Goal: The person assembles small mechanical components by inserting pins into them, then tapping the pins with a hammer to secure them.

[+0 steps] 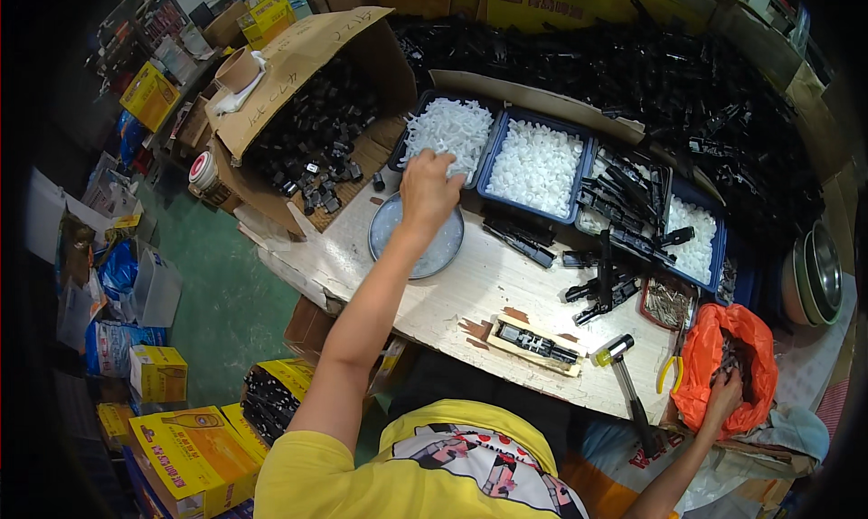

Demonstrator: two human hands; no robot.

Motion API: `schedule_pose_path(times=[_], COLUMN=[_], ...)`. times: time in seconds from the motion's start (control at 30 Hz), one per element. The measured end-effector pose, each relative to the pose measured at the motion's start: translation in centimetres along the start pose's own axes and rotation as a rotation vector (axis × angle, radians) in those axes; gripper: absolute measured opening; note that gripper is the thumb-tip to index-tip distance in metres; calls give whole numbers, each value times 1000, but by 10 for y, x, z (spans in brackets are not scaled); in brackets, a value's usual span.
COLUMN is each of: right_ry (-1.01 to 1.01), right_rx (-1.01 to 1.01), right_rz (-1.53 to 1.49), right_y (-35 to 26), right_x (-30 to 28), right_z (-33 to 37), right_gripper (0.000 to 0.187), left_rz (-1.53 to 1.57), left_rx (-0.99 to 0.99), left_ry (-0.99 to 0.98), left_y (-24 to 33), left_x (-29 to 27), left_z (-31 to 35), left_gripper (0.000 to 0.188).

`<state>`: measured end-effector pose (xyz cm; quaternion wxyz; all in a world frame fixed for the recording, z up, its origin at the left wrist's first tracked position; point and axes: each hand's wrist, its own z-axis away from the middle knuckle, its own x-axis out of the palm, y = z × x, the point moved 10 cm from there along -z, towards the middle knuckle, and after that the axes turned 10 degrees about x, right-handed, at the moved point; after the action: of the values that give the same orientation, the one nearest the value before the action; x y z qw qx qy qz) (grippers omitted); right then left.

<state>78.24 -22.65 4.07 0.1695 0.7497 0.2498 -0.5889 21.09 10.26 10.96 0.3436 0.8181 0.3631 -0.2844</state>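
Reaching across the white table (pixel 457 306) with the left hand (pixel 430 193), down to slender white parts (pixel 449 124) in a dark tray (pixel 403 142) toward the far edge, just left of a blue tray (pixel 527 207) of rounder white pieces (pixel 535 162). Impossible to tell from this angle between a pinched part and an empty grip, with fingertips lost against the white. Dipping with the right hand (pixel 725 400) into an orange bag (pixel 699 370) of small dark pieces (pixel 729 356) by the near edge, toward its right end; grip again impossible to read, with fingers partly hidden inside.

Note, close to the near edge and between both reaches, a black assembly (pixel 538 344) lying in a pale wooden cradle (pixel 533 360), with a hammer (pixel 630 392) just to the right, handle crossing the edge.

For a clean pick, probably best to pinch a single white part between thumb and forefinger, teasing it loose rather than dragging up a tangle. Lift clear of the rim before drawing back over the round grey dish (pixel 448 248). In the bag, feel for one piece, check by eye for extras, and avoid snagging the loose plastic.
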Motion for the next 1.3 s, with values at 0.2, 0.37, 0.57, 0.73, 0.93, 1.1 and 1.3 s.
schedule_pose_path(times=[0.2, 0.37, 0.57, 0.73, 0.93, 1.1, 1.3], right_ry=[1, -3, 21, 68, 34, 59, 120], right_rx=[8, 13, -4, -51, -37, -74, -134], right_rz=[-18, -91, -116, -150, -193, -177, -275], right_y=[-6, 0, -9, -12, -11, -12, -1], right_x=[-4, -3, -10, -16, -16, -12, -12], right_z=[5, 3, 5, 9, 10, 8, 4], right_gripper=[34, 34, 29, 25, 25, 23, 21], left_rz=[-59, 244, 42, -250, -244, 104, 904], left_rx=[-76, -161, 93, 346, 429, 175, -419], left_ry=[-217, -351, -186, -132, 95, 175, 38], left_y=[-40, -47, -37, -10, -5, -23, -42], left_x=[34, 32, 17, 23, -3, -23, -21], left_z=[-24, -34, -48, -52, -60, -60, 0], left_gripper=[26, 27, 30, 32, 31, 28, 21])
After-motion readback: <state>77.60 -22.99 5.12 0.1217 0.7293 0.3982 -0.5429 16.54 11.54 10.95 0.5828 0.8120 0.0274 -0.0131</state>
